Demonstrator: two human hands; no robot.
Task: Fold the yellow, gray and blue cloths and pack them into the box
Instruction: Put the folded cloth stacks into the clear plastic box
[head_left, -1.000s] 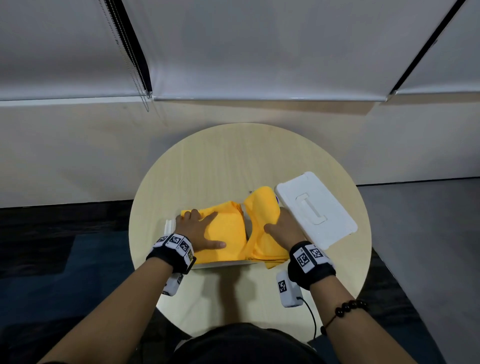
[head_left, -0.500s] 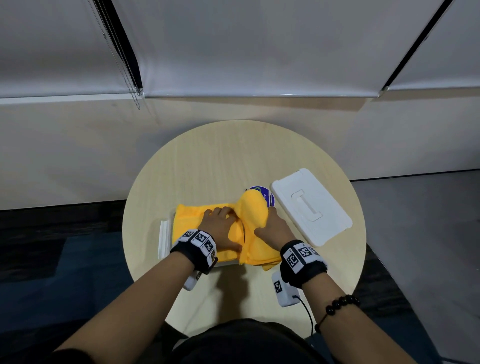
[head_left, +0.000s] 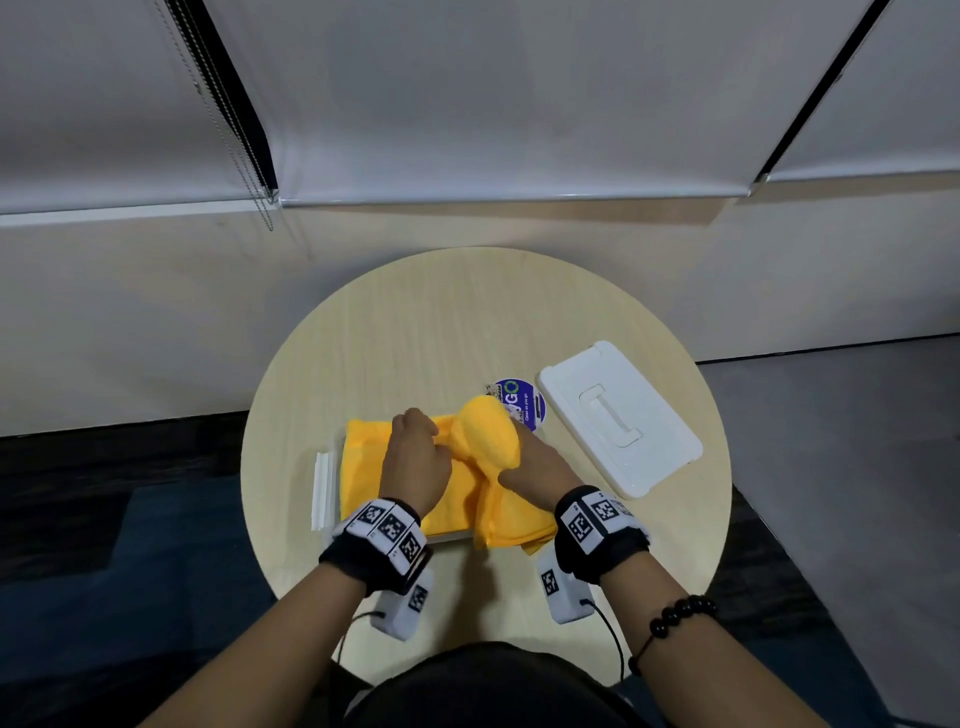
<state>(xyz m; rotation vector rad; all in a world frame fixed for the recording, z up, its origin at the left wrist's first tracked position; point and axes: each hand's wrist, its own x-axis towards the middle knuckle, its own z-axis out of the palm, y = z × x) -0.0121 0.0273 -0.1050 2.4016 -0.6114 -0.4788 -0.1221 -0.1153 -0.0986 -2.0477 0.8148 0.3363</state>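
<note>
- While the crumpled yellow microfibre cloth (head_left: 460, 501) lies over the shallow white box (head_left: 324, 486), near-centre on the round pale-wood surface (head_left: 415, 322), left grip (head_left: 415, 460) pinches a fold.
- Right grip (head_left: 537, 470): fingers hidden under the cloth's raised hump, can't tell.
- White rectangular plastic lid (head_left: 618, 415) just right.

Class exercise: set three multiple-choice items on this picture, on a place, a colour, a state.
1. Where does the white lid lie? A. On the table, right of the cloth. B. On the floor. C. On the box.
2. What colour is the cloth? A. Gray. B. Blue. C. Yellow.
3. What is the left hand doing? A. Hanging idle. B. Gripping the cloth. C. Lifting the lid.
Key: 1 A, it lies beside the cloth; 2 C, only yellow fabric shows; 3 B, fingers curl into the fabric.
</note>
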